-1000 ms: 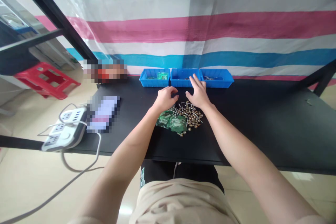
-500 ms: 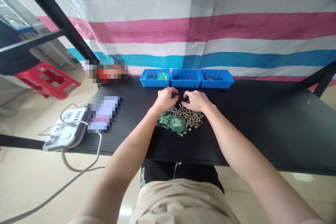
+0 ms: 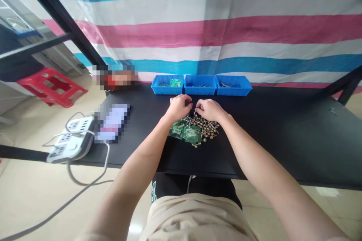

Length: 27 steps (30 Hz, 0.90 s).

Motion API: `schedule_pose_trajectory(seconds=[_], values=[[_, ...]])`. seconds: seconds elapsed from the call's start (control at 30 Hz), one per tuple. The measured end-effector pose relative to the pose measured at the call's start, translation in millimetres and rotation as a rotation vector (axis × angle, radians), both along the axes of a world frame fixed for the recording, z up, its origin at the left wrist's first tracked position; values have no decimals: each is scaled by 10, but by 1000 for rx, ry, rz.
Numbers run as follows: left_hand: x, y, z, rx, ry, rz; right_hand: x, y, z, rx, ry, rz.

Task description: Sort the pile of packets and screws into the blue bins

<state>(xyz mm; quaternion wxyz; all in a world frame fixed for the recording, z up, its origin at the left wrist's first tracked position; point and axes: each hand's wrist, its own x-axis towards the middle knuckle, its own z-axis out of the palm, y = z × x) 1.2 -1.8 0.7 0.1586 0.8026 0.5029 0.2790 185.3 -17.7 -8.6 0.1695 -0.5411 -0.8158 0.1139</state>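
Note:
A mixed pile lies on the black table in front of me: small metal pieces with thin silver shanks and round brass-brown heads, and green-tinted plastic packets holding small pale pieces. Over the pile's far left edge is my left hand, thumb and fingers curved and apart, with nothing seen between them. My right hand is at the far right edge, its thumb and forefinger pinched together. A thin silver bit shows just below those fingertips; whether it is held I cannot tell.
Three blue bins stand in a row behind the pile: the left bin has green packets, the middle bin a few small pieces, the right bin thin metal rods. Left are a blurred phone-like object and a power strip with cables.
My right thumb and forefinger have closed from apart into a pinch, low at the pile's far edge. My left hand has stayed nearly still.

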Motion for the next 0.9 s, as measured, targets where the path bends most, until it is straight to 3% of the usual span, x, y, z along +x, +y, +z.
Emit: schedule_pose_trajectory(seconds=[0.27, 0.4, 0.57, 0.73, 0.9], values=[[-11, -5, -13, 136, -194, -114, -9, 48, -92, 118, 397, 39], [-8, -16, -18, 203, -197, -206, -65, 61, -142, 57, 658, 53], [-10, -16, -16, 253, -146, -224, -114, 61, -138, -35, 904, 26], [-15, -15, -7, 286, -94, -290, -102, 68, -128, -58, 950, -2], [-13, -1, -20, 285, -41, -258, -99, 65, -132, -45, 936, 6]])
